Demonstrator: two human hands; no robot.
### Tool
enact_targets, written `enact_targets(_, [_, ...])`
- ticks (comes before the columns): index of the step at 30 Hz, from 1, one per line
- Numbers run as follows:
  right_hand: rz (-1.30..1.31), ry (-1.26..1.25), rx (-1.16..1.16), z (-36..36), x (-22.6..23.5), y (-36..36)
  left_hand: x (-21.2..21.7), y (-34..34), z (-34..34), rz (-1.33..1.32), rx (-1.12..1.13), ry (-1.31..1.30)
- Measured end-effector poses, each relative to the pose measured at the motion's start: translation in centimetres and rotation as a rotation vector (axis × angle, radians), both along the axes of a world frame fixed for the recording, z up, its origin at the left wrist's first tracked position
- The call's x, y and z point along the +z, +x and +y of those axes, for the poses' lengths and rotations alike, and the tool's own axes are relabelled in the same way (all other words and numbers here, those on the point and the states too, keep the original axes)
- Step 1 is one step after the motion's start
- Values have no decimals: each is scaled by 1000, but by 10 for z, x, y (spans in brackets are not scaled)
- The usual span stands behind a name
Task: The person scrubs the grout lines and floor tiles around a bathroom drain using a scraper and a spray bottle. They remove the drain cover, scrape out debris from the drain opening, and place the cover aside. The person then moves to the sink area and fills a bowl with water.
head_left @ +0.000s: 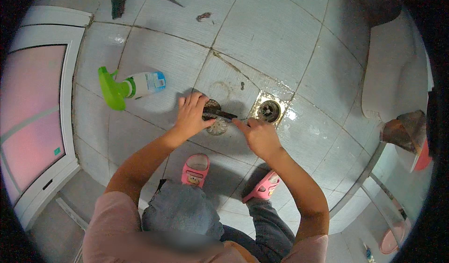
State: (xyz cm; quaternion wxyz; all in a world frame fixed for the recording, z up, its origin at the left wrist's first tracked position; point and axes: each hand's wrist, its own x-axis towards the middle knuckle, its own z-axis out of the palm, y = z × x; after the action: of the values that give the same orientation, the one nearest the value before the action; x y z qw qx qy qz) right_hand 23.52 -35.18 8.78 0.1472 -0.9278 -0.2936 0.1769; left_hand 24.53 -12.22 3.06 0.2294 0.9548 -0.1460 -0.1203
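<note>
My left hand [190, 113] grips a round, dark, grimy drain strainer [213, 105] by its edge, above the wet tiles. Fingers closed, my right hand [256, 133] holds a slim brush with a dark head [228, 115], which reaches left to the strainer. Just below the strainer is a round metal drain cover [217, 127] with a petal-like pattern; whether it touches my left fingers cannot be told. To the right of the brush, a square brass-coloured floor drain [268, 109] lies uncovered, its round hole dirty inside.
A spray bottle [140, 85] with a green trigger head lies on its side at left. Dark debris [204, 17] sits on the far tiles. A white-framed door [70, 90] stands at left, a white toilet base [393, 71] at right. Pink clogs [195, 168] are on my feet.
</note>
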Motion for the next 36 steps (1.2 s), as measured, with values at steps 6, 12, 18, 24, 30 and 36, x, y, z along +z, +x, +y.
enact_targets(6, [2,-76,-92,-6,0,9,-5,-3,-1,-36,32,-20])
enact_targets(12, [17,-147,-71,14,8,-1,-6,-3,-2,21,69,-11])
enact_targets(18, [174,-190,-248,-8,14,-30,-5,-4,-6,-30,55,-4])
enact_targets(24, [301,132,-489,-8,17,-28,-3,21,-4,-68,76,-4])
enact_targets(30, [311,344,-604,7,-11,-11,-9,55,-3,-75,-36,5])
enact_targets(36, [315,274,-535,24,-26,12,-16,66,-4,-113,-99,-43])
